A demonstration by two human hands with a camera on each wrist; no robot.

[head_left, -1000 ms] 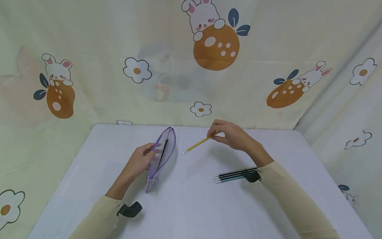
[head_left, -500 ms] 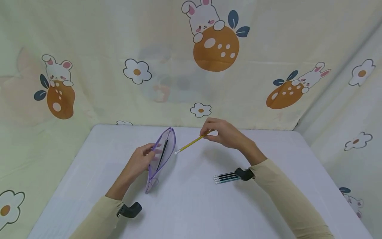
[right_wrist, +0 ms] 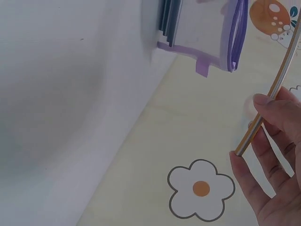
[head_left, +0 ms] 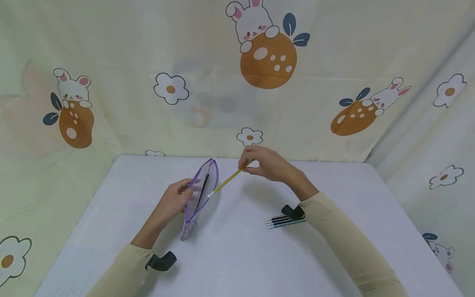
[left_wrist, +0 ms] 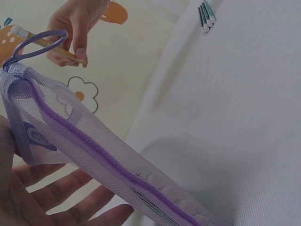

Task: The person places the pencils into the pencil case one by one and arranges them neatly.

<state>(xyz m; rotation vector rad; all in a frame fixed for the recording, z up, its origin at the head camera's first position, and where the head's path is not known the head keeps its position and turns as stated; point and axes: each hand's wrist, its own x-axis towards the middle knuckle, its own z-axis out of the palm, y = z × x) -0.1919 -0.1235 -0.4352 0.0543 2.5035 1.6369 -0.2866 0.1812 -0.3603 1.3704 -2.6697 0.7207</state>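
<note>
A purple mesh pencil case (head_left: 216, 175) is held upright in my left hand (head_left: 175, 199), its zippered mouth gaping. The fingers spread along its far side in the left wrist view. Inside the case, a dark pencil (head_left: 202, 190) shows through the mouth; the right wrist view shows several dark pencils (right_wrist: 169, 23) at its lower corner. My right hand (head_left: 269, 165) pinches a yellow pencil (head_left: 229, 180) near one end. The pencil slants down to the left, its white eraser end overlapping the rim of the mouth in the head view.
Several dark and teal pencils (head_left: 274, 222) lie side by side on the white table (head_left: 237, 260), partly under the right wrist's camera (head_left: 293, 212). A patterned curtain (head_left: 208, 49) hangs directly behind the table's far edge.
My right hand has moved left with the yellow pencil, bringing its eraser end from beside the pencil case to the mouth's rim. The left hand and case have stayed put.
</note>
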